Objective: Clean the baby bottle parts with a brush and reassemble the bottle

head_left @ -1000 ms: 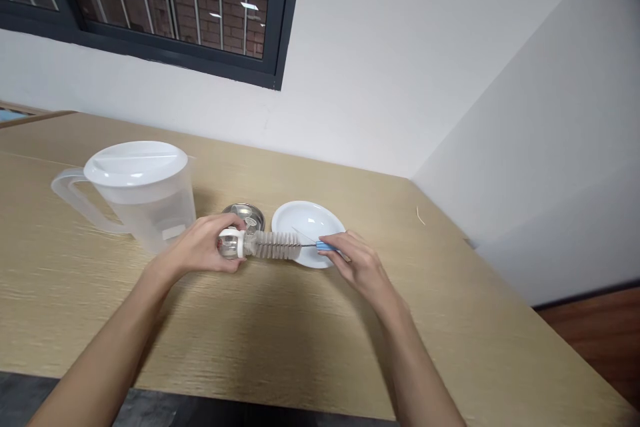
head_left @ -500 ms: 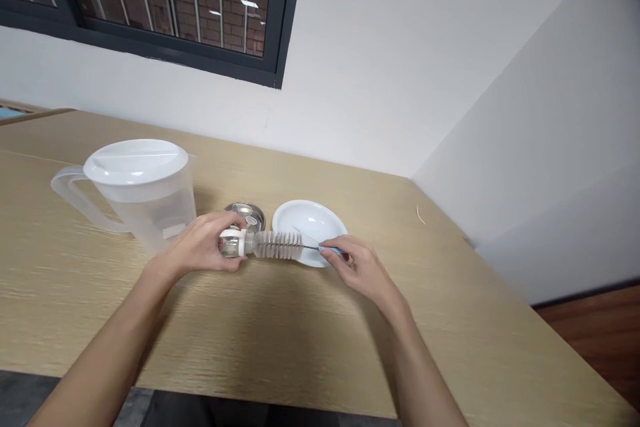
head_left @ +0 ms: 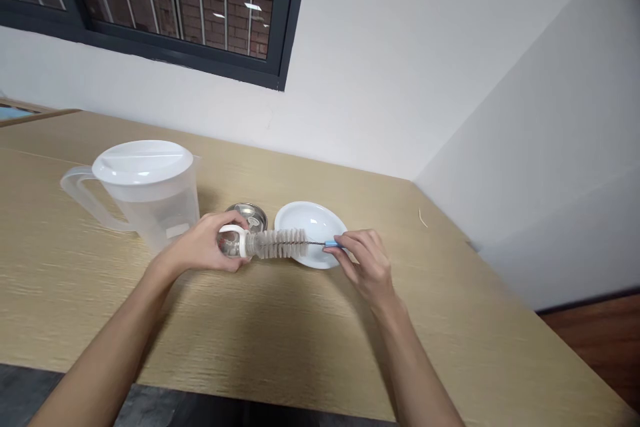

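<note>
My left hand [head_left: 207, 243] is closed around a small clear bottle [head_left: 231, 243] with a white ring at its neck, held sideways with its mouth to the right. A bottle brush [head_left: 283, 243] has its tip at the bottle's mouth, while most of its pale bristles show outside. Between the thumb and fingers of my right hand [head_left: 367, 263] is the brush's blue handle. Behind the bottle sits a round metal dish [head_left: 257, 212], partly hidden by my left hand. A white oval bowl [head_left: 320, 215] stands behind the brush.
A lidded translucent pitcher [head_left: 150, 193] stands on the wooden table [head_left: 215, 347], left of my left hand. A thin pale strip [head_left: 423, 217] lies at the right. The white wall [head_left: 360, 93] and a barred window [head_left: 200, 7] bound the table's back.
My right hand has turned and its grip on the brush handle has shifted slightly. The bottle and brush keep nearly the same place, and the whole view has moved a little.
</note>
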`<state>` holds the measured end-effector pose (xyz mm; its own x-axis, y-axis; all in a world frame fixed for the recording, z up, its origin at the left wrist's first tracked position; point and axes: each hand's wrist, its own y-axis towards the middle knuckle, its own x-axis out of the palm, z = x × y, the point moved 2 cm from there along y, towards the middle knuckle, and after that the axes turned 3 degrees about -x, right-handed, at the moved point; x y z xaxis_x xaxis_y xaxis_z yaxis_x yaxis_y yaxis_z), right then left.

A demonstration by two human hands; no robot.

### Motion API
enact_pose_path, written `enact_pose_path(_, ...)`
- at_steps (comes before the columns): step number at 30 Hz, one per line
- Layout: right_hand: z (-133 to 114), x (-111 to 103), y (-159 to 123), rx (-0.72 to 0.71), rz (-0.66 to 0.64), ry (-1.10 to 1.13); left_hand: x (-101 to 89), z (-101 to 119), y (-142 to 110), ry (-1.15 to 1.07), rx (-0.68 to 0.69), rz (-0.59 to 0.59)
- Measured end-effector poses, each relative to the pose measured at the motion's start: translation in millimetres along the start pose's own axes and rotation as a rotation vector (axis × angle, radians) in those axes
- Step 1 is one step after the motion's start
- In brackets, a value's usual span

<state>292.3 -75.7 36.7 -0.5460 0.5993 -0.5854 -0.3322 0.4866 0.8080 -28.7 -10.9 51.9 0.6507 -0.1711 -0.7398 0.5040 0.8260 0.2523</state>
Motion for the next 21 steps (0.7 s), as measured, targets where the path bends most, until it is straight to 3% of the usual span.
enact_pose_path(9, -0.4, -1.5, 6.4, 0.056, -0.152, 0.148, 3.4, -1.9, -0.4, 0.066, -0.026, -0.045)
enact_pose_path(17, -1.0, 0.8, 2.7, 0.296, -0.431, 0.112, 4.8, 0.2, 0.9, 0.207, 0.077, 0.015)
enact_pose_path(21, -0.4, 2.1, 1.4, 0.298, -0.388, 0.049, 3.9, -0.5, 0.8, 0.212, 0.082, 0.034)
